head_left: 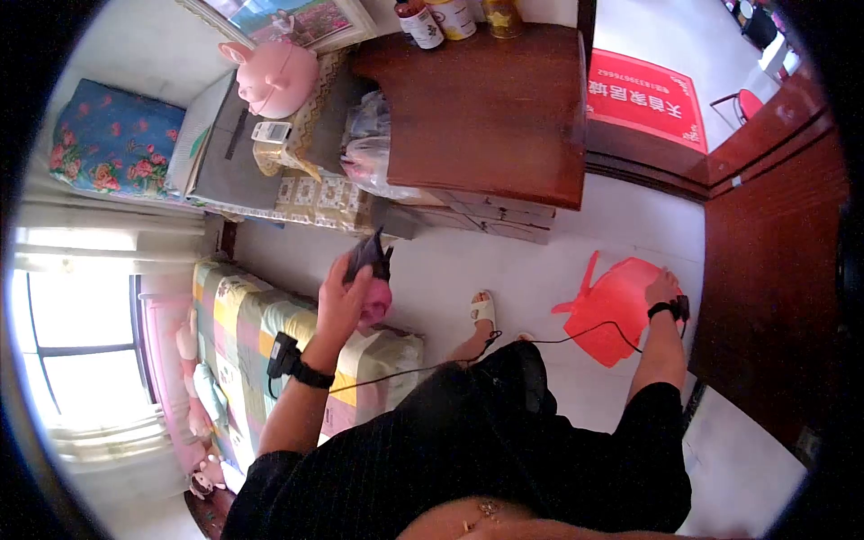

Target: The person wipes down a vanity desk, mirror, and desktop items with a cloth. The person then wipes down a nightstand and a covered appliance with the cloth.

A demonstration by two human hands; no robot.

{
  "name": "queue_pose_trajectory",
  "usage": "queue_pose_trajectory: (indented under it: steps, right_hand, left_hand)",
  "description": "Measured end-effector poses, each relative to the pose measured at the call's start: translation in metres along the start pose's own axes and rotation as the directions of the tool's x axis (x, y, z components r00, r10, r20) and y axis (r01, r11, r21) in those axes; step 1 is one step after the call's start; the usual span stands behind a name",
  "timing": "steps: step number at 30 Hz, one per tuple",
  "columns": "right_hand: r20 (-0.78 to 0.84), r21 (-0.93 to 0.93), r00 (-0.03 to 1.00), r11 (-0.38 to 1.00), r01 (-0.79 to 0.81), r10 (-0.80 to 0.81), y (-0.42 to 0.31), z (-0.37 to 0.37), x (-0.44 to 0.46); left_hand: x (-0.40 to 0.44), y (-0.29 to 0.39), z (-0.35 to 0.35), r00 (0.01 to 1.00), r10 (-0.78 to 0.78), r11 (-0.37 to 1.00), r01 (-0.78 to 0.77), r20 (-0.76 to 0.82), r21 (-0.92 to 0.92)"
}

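My left hand point(342, 304) is closed around a dark grey and pink bundle point(374, 304), held above the floor beside the bed. The bundle's dark part ends in points at the top, and a rounded pink part hangs below my fingers. Its exact kind cannot be made out. My right hand point(662, 288) reaches down to the right, with its fingers bent at the upper edge of a red plastic bag point(612, 310). Two strips like handles stick out on the bag's left side. Each wrist wears a black strap with a small device.
A thin black cable point(409, 371) runs between my wrists across my body. The bed point(297, 328) with a checked cover is on the left. Ahead stands a brown wooden cabinet point(486, 108), beside a pink pig figure point(279, 79). A wooden door point(774, 279) stands at the right.
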State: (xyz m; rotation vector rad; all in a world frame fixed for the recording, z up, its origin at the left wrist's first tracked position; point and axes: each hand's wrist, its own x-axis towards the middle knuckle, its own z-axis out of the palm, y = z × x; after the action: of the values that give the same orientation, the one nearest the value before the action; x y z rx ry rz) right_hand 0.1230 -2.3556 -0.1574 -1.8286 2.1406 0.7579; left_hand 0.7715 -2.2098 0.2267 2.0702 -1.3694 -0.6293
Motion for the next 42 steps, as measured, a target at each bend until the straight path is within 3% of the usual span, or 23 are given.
queue_pose_trajectory:
  steps: [3,7,10,11,13,17,21,23,25,27,30,31,32,36,39,42]
  right_hand:
    - [-0.038,0.202,0.995,0.976,-0.077,0.087,-0.001,-0.007,0.009]
    - [-0.177,0.070,0.983,0.997,-0.042,0.053,0.005,0.030,0.031]
    - [-0.269,0.146,0.962,0.989,-0.005,0.045,0.010,0.028,0.015]
    - [-0.218,0.186,0.974,0.982,-0.013,0.054,0.010,0.024,0.008]
    - [-0.117,0.265,0.990,0.963,-0.044,0.077,0.007,0.007,-0.012]
    - [-0.351,0.585,0.927,0.804,0.108,0.131,0.008,0.013,-0.063]
    - [-0.451,0.725,0.874,0.646,0.241,0.180,-0.025,-0.073,-0.122]
    - [-0.527,0.696,0.840,0.634,0.338,0.131,-0.060,-0.154,-0.147]
    - [-0.627,0.618,0.778,0.632,0.467,0.039,-0.107,-0.254,-0.173]
    - [-0.725,0.569,0.688,0.545,0.615,-0.018,-0.169,-0.353,-0.200]
    - [-0.833,0.394,0.528,0.497,0.773,-0.162,-0.249,-0.434,-0.204]
    - [-0.850,0.360,0.498,0.500,0.788,-0.172,-0.276,-0.447,-0.201]
    - [-0.803,0.380,0.561,0.549,0.744,-0.204,-0.300,-0.460,-0.200]
    - [-0.749,0.245,0.623,0.781,0.575,-0.224,-0.387,-0.448,-0.180]
    - [-0.823,0.199,0.529,0.766,0.611,-0.208,-0.403,-0.448,-0.164]
    - [-0.799,0.206,0.553,0.758,0.619,-0.235,-0.386,-0.458,-0.128]
  left_hand:
    - [0.050,0.048,0.001,0.976,0.212,0.973,-0.206,-0.048,0.102]
    - [0.118,0.079,0.016,0.900,0.429,0.888,-0.406,-0.073,0.215]
    - [0.162,0.089,0.036,0.836,0.542,0.790,-0.473,-0.085,0.389]
    - [0.175,0.088,0.046,0.816,0.573,0.746,-0.479,-0.080,0.463]
    - [0.207,0.065,0.074,0.830,0.556,0.715,-0.459,-0.030,0.528]
    - [0.208,0.083,0.110,0.872,0.489,0.704,-0.394,0.000,0.590]
    - [0.202,0.122,0.130,0.911,0.409,0.765,-0.370,0.045,0.527]
    - [0.205,0.140,0.134,0.925,0.365,0.819,-0.374,0.108,0.435]
    - [0.216,0.150,0.140,0.916,0.381,0.887,-0.401,0.126,0.230]
    - [0.216,0.161,0.127,0.919,0.350,0.935,-0.353,0.183,-0.013]
    - [0.239,0.117,0.128,0.824,0.557,0.806,-0.567,-0.109,-0.169]
    - [0.229,0.115,0.099,0.848,0.523,0.842,-0.529,-0.083,-0.102]
    - [0.219,0.108,0.077,0.870,0.486,0.868,-0.491,-0.077,-0.075]
    - [0.213,0.029,0.055,0.883,0.467,0.884,-0.468,-0.039,-0.016]
    - [0.204,0.012,0.049,0.904,0.428,0.903,-0.428,-0.001,0.017]
    - [0.198,0.017,0.050,0.912,0.405,0.911,-0.408,0.056,0.059]
